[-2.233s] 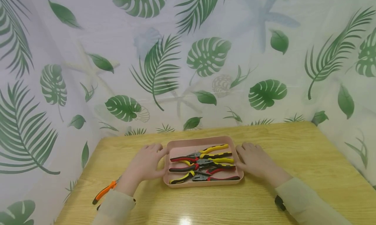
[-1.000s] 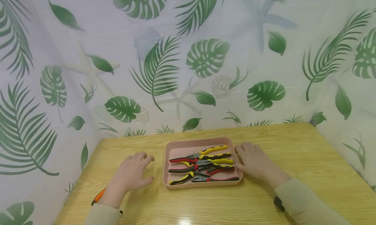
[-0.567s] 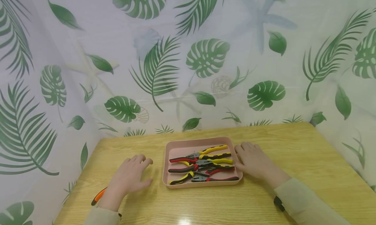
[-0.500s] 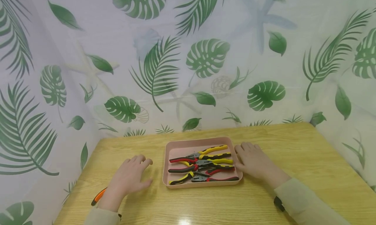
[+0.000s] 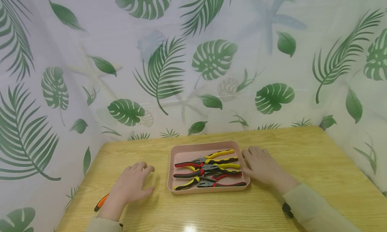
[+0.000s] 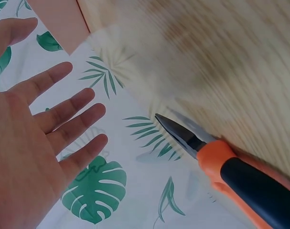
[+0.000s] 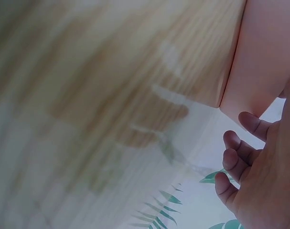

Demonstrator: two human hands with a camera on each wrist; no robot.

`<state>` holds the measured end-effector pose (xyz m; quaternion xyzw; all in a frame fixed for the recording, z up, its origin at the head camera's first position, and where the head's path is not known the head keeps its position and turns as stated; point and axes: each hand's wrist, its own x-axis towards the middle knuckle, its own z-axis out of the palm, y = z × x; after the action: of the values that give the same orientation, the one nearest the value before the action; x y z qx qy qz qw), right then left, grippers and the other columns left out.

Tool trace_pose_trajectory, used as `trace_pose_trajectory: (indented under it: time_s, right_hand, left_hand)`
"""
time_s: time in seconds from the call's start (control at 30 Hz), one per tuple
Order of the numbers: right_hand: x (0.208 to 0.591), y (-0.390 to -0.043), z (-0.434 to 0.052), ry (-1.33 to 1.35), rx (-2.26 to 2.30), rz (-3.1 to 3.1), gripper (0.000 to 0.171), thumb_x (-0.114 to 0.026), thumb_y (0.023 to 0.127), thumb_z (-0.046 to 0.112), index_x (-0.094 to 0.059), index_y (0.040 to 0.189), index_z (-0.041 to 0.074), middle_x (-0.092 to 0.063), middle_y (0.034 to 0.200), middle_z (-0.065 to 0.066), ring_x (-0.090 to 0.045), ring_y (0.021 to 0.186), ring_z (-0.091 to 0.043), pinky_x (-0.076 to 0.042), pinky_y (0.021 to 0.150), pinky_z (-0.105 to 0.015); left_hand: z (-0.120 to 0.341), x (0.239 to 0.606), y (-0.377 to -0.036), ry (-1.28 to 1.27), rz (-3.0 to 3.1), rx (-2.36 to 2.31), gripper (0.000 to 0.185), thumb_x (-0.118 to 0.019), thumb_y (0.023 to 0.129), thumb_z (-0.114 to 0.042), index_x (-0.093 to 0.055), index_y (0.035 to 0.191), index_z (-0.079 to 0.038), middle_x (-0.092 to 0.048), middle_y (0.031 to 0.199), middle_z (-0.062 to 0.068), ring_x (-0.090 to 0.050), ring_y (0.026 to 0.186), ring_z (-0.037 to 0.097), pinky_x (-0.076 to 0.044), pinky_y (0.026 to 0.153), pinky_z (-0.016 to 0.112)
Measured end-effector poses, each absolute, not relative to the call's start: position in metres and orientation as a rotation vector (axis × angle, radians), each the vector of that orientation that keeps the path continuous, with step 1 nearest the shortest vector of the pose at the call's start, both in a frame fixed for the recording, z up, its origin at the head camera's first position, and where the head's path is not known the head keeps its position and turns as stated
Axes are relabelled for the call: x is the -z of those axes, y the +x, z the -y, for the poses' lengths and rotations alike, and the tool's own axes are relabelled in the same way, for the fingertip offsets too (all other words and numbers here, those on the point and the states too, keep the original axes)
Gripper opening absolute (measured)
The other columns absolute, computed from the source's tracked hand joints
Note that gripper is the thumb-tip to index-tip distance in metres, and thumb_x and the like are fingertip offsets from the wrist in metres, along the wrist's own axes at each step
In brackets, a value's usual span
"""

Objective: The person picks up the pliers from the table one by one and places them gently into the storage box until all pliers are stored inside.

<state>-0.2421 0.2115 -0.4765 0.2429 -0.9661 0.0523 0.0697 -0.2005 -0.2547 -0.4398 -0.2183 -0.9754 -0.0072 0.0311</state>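
A shallow pink tray [image 5: 202, 147] lies on the table, holding several pliers [image 5: 208, 167] with yellow-black and red-black handles. My left hand [image 5: 133, 183] hovers apart from the tray's left side, palm down, fingers spread and nothing in them. Under that wrist lie orange-and-black pliers [image 6: 221, 160], pointed jaws and handles showing in the left wrist view; the head view has just one handle end. At the tray's right side is my right hand [image 5: 261, 164], its fingertips right against the outer wall. Seen from the right wrist, these fingers [image 7: 252, 125] are loosely bent beside the tray wall.
The wood-grain table [image 5: 193, 208] reaches back to a white wall covering [image 5: 181, 74] printed with green leaves, which also rises on the left and right. Beige sleeves [image 5: 317, 208] cover both forearms, and a dark band [image 5: 287, 210] shows at the right wrist.
My left hand has come off the tray's left side and moved left and towards me, drifting slightly further in the last half second. The right hand and the tray stay put.
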Motion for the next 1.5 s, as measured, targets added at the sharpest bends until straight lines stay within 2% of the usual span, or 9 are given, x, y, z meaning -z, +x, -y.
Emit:
trace_pose_trajectory:
  time_s: [0.37,0.6,0.83,1.5]
  right_hand:
    - [0.478,-0.242,-0.211,0.728,-0.152,2.914,0.035,-0.065,0.097,0.038,-0.059,0.116,0.009,-0.058,0.107,-0.01,-0.056,0.103,-0.031,-0.047,0.087,-0.053]
    - [0.478,-0.241,-0.211,0.728,-0.142,2.91,0.034,-0.065,0.097,0.037,-0.059,0.115,0.009,-0.058,0.107,-0.009,-0.056,0.103,-0.03,-0.046,0.086,-0.051]
    - [0.479,-0.242,-0.211,0.729,-0.146,2.911,0.034,-0.065,0.097,0.037,-0.06,0.115,0.009,-0.058,0.105,-0.008,-0.056,0.102,-0.03,-0.046,0.086,-0.051]
    - [0.482,-0.243,-0.213,0.716,-0.134,2.908,0.032,-0.065,0.098,0.037,-0.06,0.115,0.01,-0.057,0.105,-0.008,-0.056,0.102,-0.029,-0.046,0.086,-0.05]
  left_hand:
    - [0.263,0.443,-0.197,-0.636,3.022,0.018,0.05,-0.08,0.085,-0.04,-0.066,0.126,-0.016,-0.062,0.114,0.004,-0.063,0.107,0.026,-0.052,0.09,0.049]
    - [0.269,0.441,-0.195,-0.602,3.019,0.037,0.047,-0.08,0.085,-0.039,-0.066,0.125,-0.017,-0.063,0.113,0.003,-0.063,0.101,0.024,-0.052,0.087,0.048]
    - [0.276,0.444,-0.191,-0.598,3.003,0.022,0.047,-0.079,0.084,-0.039,-0.067,0.124,-0.016,-0.064,0.112,0.003,-0.065,0.102,0.024,-0.052,0.086,0.046]
    - [0.294,0.444,-0.184,-0.513,3.027,0.051,0.047,-0.08,0.086,-0.038,-0.067,0.124,-0.016,-0.066,0.121,0.01,-0.067,0.111,0.032,-0.053,0.095,0.055]
